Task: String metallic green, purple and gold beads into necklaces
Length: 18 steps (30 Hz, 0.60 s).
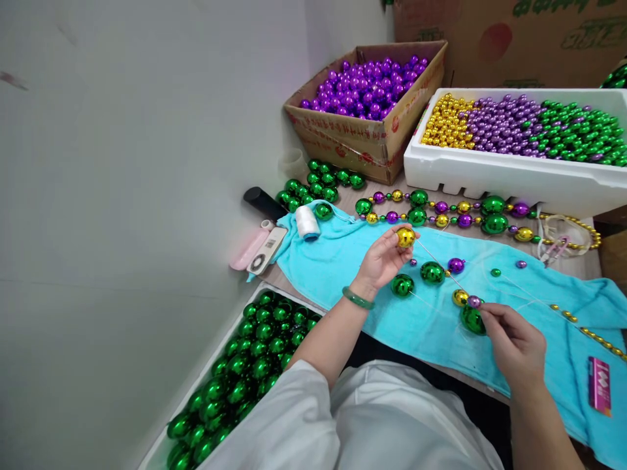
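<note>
Hands: two, bare, both over a teal towel (343, 261).

Left hand (385, 261): fingers curled, with the thumb and fingertips closed on a gold ball (405, 237). The ball is held at the fingertips, raised above the towel. A green bangle (358, 298) sits on the wrist.

Thread (434, 256): a thin line running taut from the gold ball down and right to the other hand.

Right hand (514, 343): thumb and forefinger pinched shut on the thread's lower end. A small purple bead (473, 301) touches the fingertips.

Just beside that pinch: a gold bead (460, 297) and a large green ball (473, 320).

Between the two hands, on the towel: two green balls (432, 272) and a purple ball (456, 265).

Beyond the towel's far edge: a finished strand (441, 212) of green, gold and purple beads, and a white spool (307, 223) at the towel's left corner.

Farther back: a cardboard box (343, 140) of purple balls and a white foam tray (490, 176) of gold, purple and green beads.

Near the left elbow: a white tray (198, 385) of green balls.
</note>
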Available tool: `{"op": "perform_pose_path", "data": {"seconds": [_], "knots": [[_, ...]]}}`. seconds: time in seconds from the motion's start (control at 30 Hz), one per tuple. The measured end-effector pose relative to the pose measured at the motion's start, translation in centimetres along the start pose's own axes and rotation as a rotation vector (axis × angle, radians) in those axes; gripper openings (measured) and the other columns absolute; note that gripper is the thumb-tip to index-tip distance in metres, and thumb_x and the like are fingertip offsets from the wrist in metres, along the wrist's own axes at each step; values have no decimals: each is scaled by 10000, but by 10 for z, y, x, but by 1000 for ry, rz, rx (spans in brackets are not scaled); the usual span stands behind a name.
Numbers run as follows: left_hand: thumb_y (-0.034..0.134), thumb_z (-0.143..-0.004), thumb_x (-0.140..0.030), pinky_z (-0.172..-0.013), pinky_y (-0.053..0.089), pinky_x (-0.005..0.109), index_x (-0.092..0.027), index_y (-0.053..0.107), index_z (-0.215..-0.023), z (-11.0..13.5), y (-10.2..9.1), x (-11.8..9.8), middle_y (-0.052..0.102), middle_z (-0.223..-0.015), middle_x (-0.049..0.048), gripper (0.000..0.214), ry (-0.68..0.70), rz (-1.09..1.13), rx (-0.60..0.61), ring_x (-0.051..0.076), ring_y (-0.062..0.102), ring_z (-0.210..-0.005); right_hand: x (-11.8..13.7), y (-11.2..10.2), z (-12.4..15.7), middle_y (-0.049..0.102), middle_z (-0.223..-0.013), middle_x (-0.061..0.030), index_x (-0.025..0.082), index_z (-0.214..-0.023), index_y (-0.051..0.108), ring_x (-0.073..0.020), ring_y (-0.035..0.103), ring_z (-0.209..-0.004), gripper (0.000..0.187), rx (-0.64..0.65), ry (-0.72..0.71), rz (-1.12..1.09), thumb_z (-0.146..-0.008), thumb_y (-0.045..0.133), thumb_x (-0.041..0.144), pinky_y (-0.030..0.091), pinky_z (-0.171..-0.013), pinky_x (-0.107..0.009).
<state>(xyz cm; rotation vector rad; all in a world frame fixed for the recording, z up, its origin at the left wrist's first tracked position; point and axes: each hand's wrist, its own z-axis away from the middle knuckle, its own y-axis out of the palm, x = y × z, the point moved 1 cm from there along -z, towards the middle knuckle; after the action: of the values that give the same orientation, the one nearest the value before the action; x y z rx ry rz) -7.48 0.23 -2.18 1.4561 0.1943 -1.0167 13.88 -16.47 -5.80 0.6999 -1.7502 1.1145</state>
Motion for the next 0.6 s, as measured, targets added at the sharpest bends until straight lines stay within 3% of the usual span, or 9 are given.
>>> {"op": "perform_pose_path", "data": {"seconds": [0.2, 0.37, 0.6], "knots": [[766, -692, -329, -654, 457, 215, -175, 654, -1057, -1, -1, 1, 678, -992, 75, 412, 16, -29, -22, 89, 588, -713, -1, 1, -1, 694, -772, -28, 194, -873, 719, -131, 603, -629, 109, 24, -42, -12, -834, 647, 265, 476, -571, -240], [790, -678, -349, -626, 465, 204, -189, 685, -1034, -1, 5, -1, 675, -980, 64, 404, 59, -165, 2, 96, 599, -721, 14, -5, -7, 667, -693, -16, 183, -797, 720, -118, 565, -576, 108, 36, -3, 37, -798, 656, 270, 452, -559, -253], [689, -819, -245, -664, 484, 192, -216, 661, -1123, -23, 29, 7, 646, -913, 7, 307, 76, -351, 20, 108, 654, -829, 8, -17, -49, 452, -462, 43, 169, -717, 649, -81, 386, -410, 148, 245, 345, -447, -685, 713, 299, 260, -389, -220]]}}
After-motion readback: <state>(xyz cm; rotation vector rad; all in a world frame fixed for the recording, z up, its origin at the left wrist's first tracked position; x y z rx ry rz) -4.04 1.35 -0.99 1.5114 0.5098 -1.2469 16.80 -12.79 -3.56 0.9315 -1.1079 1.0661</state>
